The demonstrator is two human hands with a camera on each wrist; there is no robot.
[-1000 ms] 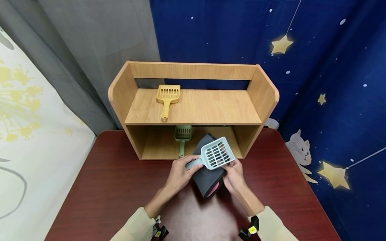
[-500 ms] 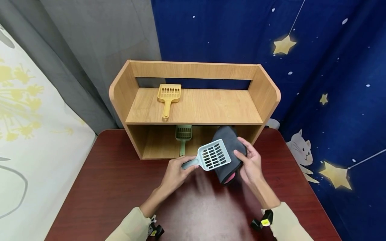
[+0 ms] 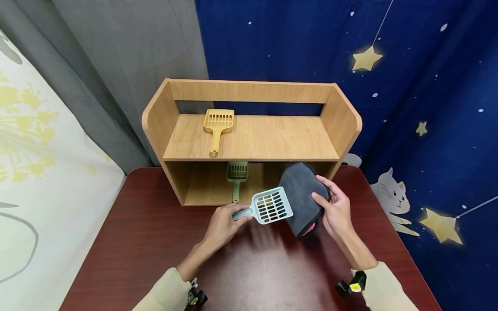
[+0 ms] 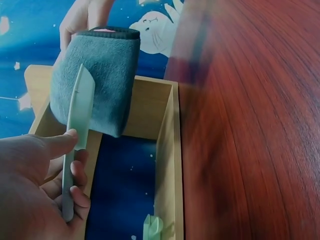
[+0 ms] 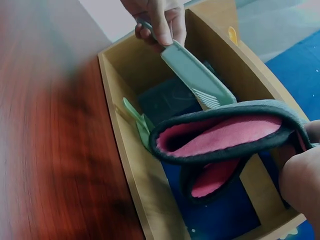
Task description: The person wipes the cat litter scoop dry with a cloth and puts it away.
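Note:
My left hand (image 3: pixel 221 226) grips the handle of a pale blue litter scoop (image 3: pixel 255 211), thumb on top, its slotted head pointing right. My right hand (image 3: pixel 337 212) holds a folded dark grey cloth (image 3: pixel 305 194) by its right edge, thumb on the near face. Black edging and a pink inner side of the cloth (image 5: pixel 230 132) show in the right wrist view. The scoop's front edge overlaps the cloth's left side in the head view. In the left wrist view the scoop (image 4: pixel 81 105) stands edge-on before the cloth (image 4: pixel 100 80).
A two-level wooden shelf (image 3: pixel 292 138) stands at the back of the dark red table (image 3: pixel 155 259). A yellow litter scoop (image 3: pixel 215 140) lies on its upper level, a green one (image 3: pixel 236 190) on the lower. Patterned curtains (image 3: pixel 295 39) hang behind.
My right hand has moved right with the cloth, from behind the scoop out to its right side, and holds it higher. The left hand and scoop have shifted slightly left.

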